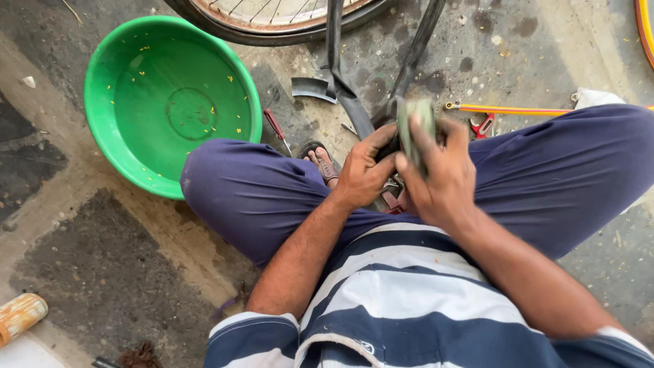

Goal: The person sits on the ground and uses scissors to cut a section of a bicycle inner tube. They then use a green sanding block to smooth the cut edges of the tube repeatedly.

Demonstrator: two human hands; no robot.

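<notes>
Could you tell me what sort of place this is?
Probably a roadside or floor-level bicycle repair spot: a bicycle wheel lies on stained concrete, a black inner tube runs to the person's hands, and a green basin sits beside a screwdriver.

Black rubber inner tube [344, 82], limp, draped over knees, green pad [415, 129] pressed on it

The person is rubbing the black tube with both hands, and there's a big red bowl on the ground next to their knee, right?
Not quite: the bowl is green, not red, as the head view shows. The rest holds: both hands, left hand and right hand, work on the black tube.
</notes>
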